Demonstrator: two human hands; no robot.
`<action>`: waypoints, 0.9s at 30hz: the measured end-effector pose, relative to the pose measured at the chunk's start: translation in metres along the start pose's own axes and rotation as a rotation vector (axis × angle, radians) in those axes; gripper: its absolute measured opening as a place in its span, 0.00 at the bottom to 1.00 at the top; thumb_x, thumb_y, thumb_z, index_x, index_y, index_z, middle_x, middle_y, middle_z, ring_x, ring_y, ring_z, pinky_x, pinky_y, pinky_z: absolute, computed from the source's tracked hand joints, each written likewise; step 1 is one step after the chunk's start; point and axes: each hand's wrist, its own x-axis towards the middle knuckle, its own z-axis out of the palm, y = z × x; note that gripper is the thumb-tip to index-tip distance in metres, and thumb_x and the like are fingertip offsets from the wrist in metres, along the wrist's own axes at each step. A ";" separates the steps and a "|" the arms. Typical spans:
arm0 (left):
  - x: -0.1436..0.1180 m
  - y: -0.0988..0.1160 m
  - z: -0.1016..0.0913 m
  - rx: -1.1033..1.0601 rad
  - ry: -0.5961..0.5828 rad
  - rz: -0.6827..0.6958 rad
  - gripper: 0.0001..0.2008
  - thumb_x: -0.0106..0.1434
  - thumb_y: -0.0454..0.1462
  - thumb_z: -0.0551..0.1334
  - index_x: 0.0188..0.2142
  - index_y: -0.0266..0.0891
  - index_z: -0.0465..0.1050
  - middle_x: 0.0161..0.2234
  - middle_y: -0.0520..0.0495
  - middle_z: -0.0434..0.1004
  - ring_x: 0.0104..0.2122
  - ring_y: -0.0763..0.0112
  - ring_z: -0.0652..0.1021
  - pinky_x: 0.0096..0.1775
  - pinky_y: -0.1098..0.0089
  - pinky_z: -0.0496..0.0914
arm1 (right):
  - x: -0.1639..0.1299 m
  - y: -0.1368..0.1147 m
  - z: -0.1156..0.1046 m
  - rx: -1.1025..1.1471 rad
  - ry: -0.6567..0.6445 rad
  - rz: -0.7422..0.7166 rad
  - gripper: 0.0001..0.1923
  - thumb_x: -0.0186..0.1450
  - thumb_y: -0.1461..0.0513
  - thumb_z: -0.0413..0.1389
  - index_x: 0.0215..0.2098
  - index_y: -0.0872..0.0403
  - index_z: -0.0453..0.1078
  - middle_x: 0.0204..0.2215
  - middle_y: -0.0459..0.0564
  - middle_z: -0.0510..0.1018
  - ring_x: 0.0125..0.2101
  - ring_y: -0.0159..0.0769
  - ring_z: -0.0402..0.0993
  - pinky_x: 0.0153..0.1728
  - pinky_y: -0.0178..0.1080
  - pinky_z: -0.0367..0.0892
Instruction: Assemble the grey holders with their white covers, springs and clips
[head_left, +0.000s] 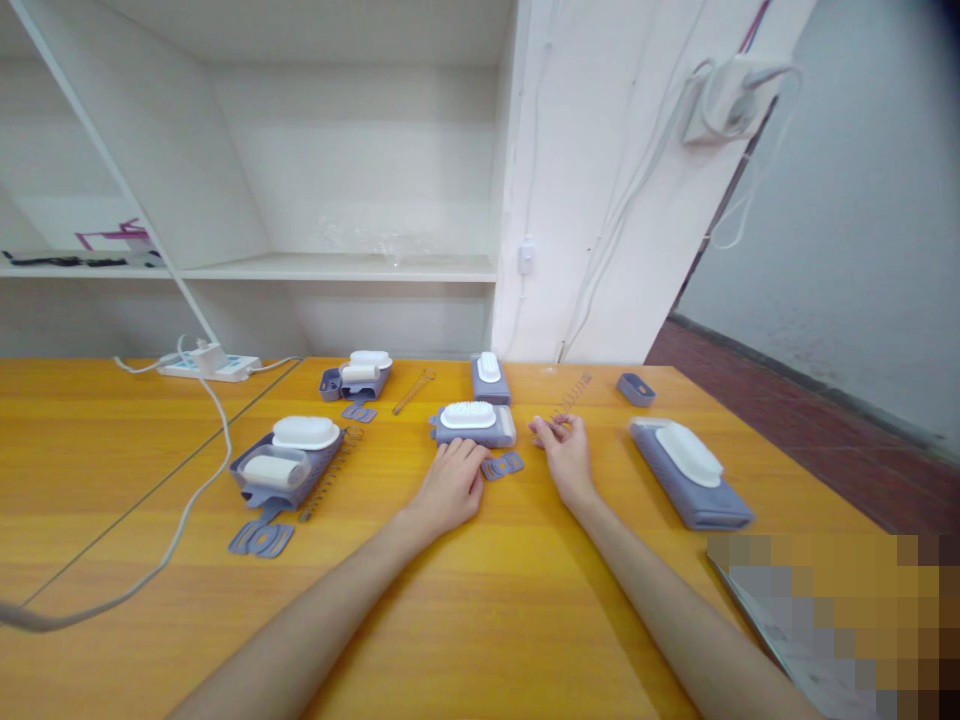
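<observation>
Case (491, 438), at the bent fingers of the left hand (452, 486), looks light, stiff, best held along its sides; beyond the narrowed fingers of the right hand (568, 462), a thin spring (574, 392) seems bendy. Either hand's grip is unclear.

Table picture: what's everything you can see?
Cases: five, purplish, on table
Oval pieces: five, white, on cases
Rollers: two, white, left cases
Coils: three, brownish, on table
Flat pieces: three, purplish, on table
Separate tray: one, purplish, back right
Table: one, orange, foreground
Power strip: one, white, back left
Cables: several, whitish, table and pillar
Shelves: several, white, behind table
Plastic: some, clear, shelf
Objects: some, pink and black, left shelf
Pillar: one, white, behind
Electrical boxes: two, white, pillar
Floor: one, reddish, right
Blurred patch: unclear, lower right
Left hand: one, bare, by middle front case
Right hand: one, bare, near right coil
</observation>
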 end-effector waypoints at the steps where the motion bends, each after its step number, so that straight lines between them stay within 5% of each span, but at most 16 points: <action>1: 0.000 0.000 0.001 0.010 0.005 -0.009 0.12 0.62 0.31 0.51 0.42 0.40 0.67 0.39 0.44 0.70 0.41 0.63 0.68 0.41 0.63 0.61 | 0.000 0.000 0.001 -0.022 -0.007 -0.013 0.23 0.52 0.51 0.62 0.36 0.51 0.55 0.29 0.45 0.74 0.33 0.36 0.74 0.33 0.38 0.70; 11: 0.000 -0.002 0.000 -0.035 -0.005 0.005 0.17 0.58 0.50 0.59 0.40 0.42 0.70 0.39 0.46 0.68 0.41 0.62 0.67 0.43 0.63 0.61 | -0.004 -0.004 0.002 -0.272 -0.026 -0.206 0.19 0.56 0.49 0.58 0.35 0.55 0.64 0.26 0.46 0.71 0.28 0.32 0.68 0.32 0.36 0.64; 22: 0.002 -0.004 0.001 -0.115 0.007 -0.031 0.11 0.59 0.44 0.60 0.37 0.40 0.67 0.36 0.47 0.69 0.39 0.64 0.68 0.40 0.65 0.61 | -0.015 -0.012 0.005 -0.394 -0.029 -0.315 0.17 0.56 0.51 0.59 0.25 0.52 0.58 0.21 0.42 0.68 0.25 0.31 0.66 0.29 0.34 0.62; 27: 0.003 -0.006 0.001 -0.204 0.007 -0.063 0.11 0.57 0.43 0.62 0.36 0.41 0.66 0.34 0.49 0.70 0.36 0.65 0.69 0.38 0.66 0.61 | -0.022 -0.015 0.009 -0.408 -0.059 -0.264 0.17 0.56 0.50 0.59 0.28 0.53 0.63 0.23 0.45 0.71 0.23 0.32 0.68 0.25 0.34 0.63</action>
